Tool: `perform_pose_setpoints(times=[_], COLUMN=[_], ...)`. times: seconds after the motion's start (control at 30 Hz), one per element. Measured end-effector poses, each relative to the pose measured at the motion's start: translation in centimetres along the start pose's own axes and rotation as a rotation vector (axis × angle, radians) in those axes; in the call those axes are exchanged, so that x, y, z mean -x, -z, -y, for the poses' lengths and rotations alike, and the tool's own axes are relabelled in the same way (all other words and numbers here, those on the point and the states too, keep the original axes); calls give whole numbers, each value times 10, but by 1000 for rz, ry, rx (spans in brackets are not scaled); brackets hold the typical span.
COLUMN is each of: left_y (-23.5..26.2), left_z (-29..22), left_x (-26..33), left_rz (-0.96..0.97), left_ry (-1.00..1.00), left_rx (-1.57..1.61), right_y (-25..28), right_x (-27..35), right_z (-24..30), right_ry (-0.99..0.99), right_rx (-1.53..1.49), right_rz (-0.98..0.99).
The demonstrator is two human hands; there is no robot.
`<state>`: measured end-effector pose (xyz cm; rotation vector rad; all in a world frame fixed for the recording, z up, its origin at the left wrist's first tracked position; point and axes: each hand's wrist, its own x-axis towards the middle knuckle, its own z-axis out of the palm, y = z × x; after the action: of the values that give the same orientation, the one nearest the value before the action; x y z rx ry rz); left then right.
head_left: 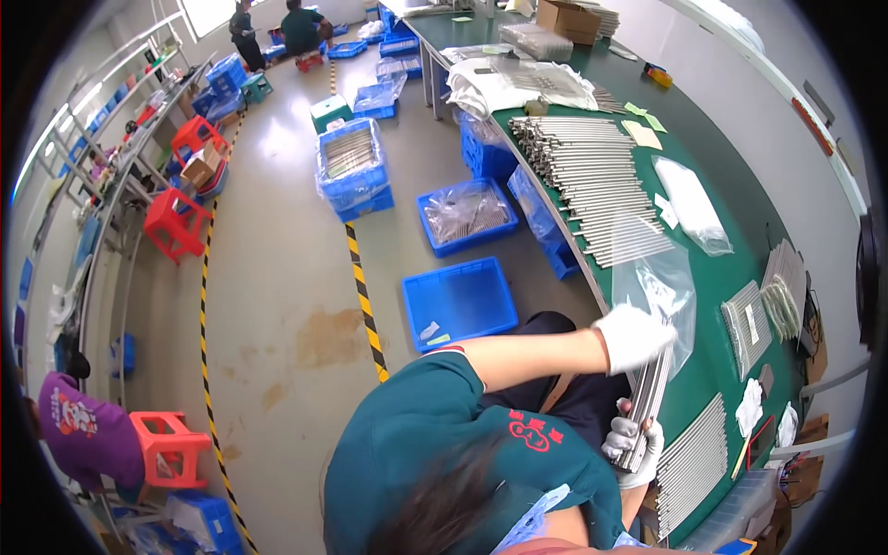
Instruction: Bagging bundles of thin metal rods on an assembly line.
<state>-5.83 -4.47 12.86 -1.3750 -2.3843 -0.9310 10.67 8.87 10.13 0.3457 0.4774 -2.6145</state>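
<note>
My right hand, in a white glove with some fingertips bare, is wrapped around the lower end of a bundle of thin metal rods. The bundle slants up over the table's near edge. At its upper end my white-gloved left hand is closed on a clear plastic bag; its fingertips are partly hidden. The bag spreads beyond the hand, over part of a long row of metal rods on the green table. Another row of rods lies beside my right hand.
Bagged rods and a white plastic packet lie on the table. On the floor beside me are a blue tray, a tray of bagged parts and stacked crates. Red stools and other people are farther off.
</note>
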Motion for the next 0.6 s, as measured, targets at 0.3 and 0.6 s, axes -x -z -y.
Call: perform_pose_setpoints(times=[0.3,0.6], left_y=[-2,0], left_z=[-24,-67], left_x=[-3,31], left_rz=[10,52], left_ry=[-144,-470], left_rx=[172,250], right_y=[-10,40], right_x=[0,12], right_z=[-7,-9], right_ry=[36,325], right_rx=[156,168], right_rz=[-89,-399])
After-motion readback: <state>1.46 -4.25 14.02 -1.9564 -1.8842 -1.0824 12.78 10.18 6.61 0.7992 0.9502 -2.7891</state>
